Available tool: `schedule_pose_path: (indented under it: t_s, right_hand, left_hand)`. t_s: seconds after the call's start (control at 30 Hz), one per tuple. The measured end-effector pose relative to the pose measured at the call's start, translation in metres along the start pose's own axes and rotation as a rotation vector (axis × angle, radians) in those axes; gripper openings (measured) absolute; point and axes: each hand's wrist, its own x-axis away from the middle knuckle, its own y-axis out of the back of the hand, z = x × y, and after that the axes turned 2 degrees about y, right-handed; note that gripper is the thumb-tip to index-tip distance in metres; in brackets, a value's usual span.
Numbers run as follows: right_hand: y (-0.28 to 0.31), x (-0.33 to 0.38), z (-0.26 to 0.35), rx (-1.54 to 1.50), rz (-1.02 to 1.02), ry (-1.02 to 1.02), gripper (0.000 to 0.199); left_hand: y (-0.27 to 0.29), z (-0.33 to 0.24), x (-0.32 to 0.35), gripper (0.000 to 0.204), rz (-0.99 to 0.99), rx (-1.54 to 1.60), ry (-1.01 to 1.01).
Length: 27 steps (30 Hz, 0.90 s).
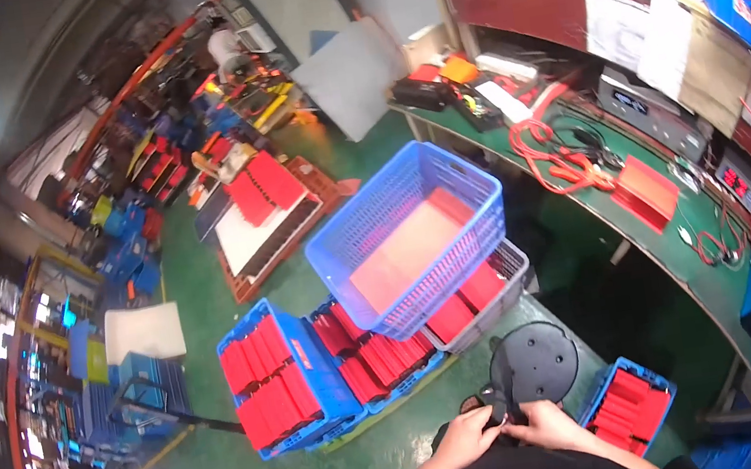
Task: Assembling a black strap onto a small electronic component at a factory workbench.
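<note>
Both hands meet just below the round black stool seat (535,364). Left hand (467,438) and right hand (548,425) are closed together on a small dark object (499,406); it is too small to identify, and its long axis seems to run away from the person, toward the seat. Left of the seat: two blue crates (273,376) of red packs, one grey crate (485,296), one blue basket (411,234) stacked above. Right of the seat: one more blue crate (628,402). The green worktop (629,228) lies beyond.
</note>
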Motion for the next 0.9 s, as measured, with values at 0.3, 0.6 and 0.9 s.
schedule_pose_path:
  t_s: [0.3, 0.6, 0.9]
  right_hand:
    - [0.0, 0.003, 0.008, 0.074, 0.027, 0.279, 0.018]
    - [0.0, 0.0, 0.013, 0.029, 0.261, 0.517, 0.02]
    - [-0.003, -0.006, 0.016, 0.15, 0.285, 0.405, 0.02]
  left_hand:
    - [-0.035, 0.045, 0.03, 0.029, 0.211, 1.07, 0.407]
    - [-0.029, 0.042, 0.055, 0.026, 0.28, 0.851, 0.456]
    - [0.011, -0.001, 0.047, 0.027, -0.041, 0.018, 0.047]
